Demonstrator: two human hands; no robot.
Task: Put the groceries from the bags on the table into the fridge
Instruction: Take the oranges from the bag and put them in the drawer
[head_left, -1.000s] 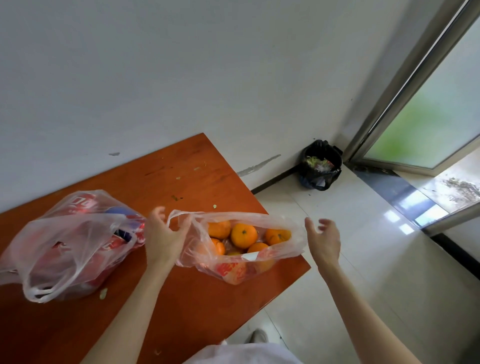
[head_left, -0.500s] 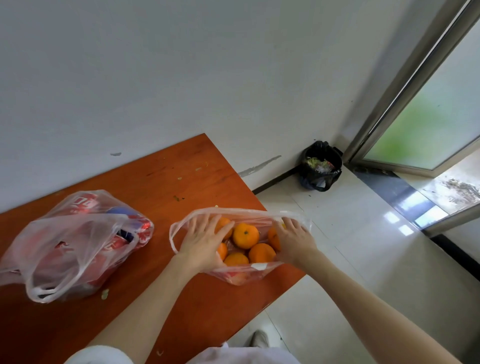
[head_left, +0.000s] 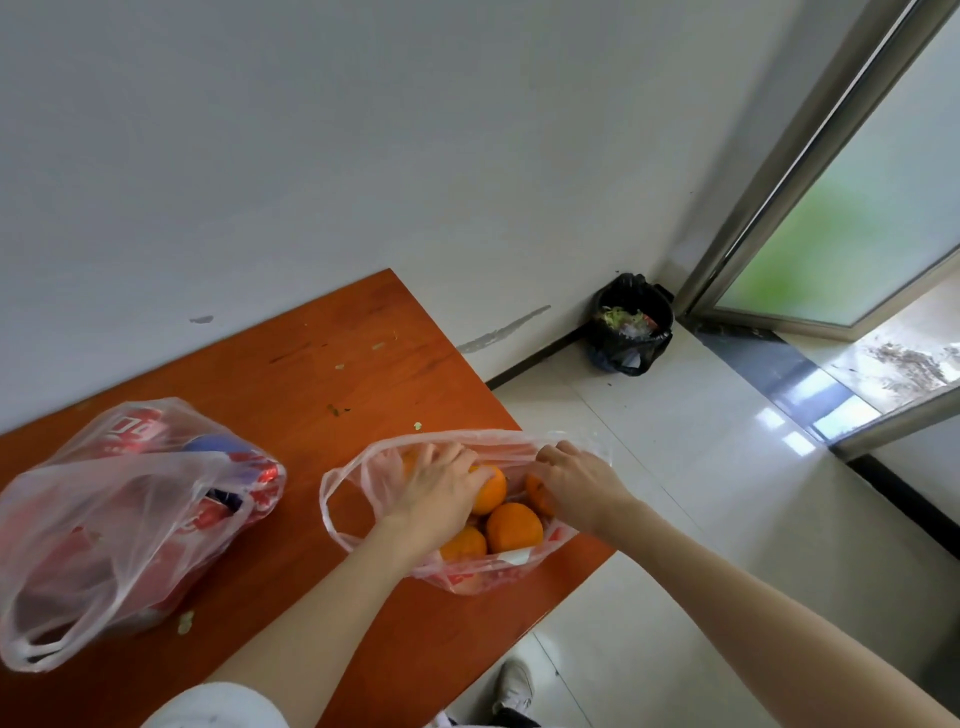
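Two hands reach into the clear bag of oranges (head_left: 457, 569), which lies near the right edge of the orange table (head_left: 311, 384), mouth facing up. Left hand (head_left: 439, 491) curls over one orange (head_left: 491, 488); right hand (head_left: 579, 480) curls over another orange (head_left: 537, 493). Left of this bag, well apart, sits the bag of cans (head_left: 119, 525).
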